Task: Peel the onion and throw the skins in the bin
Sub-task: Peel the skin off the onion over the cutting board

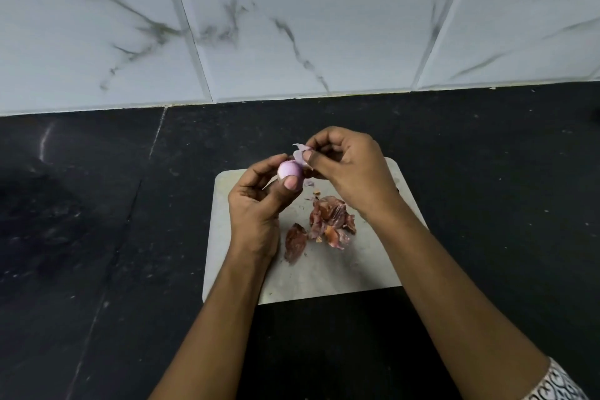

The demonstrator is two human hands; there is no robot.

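L hand [259, 195] grips the small pink onion [287, 169] w/ fingers and thumb curled round it, held above the far left corner of the white board [324, 273] on the dark table [97, 221]. R hand [350, 169] is just right of it, fingers pinching a pale strip of skin [301, 153] that curls up off the onion's top. Brown skins [328, 221] lie in a heap mid-board, w/ one more piece [294, 242] just left of the heap; marbled wall tiles [292, 19] at the far side.

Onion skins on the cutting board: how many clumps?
2: a large heap in the middle of the cutting board, and one loose piece just left of it. Small flakes lie farther back; others may be hidden.
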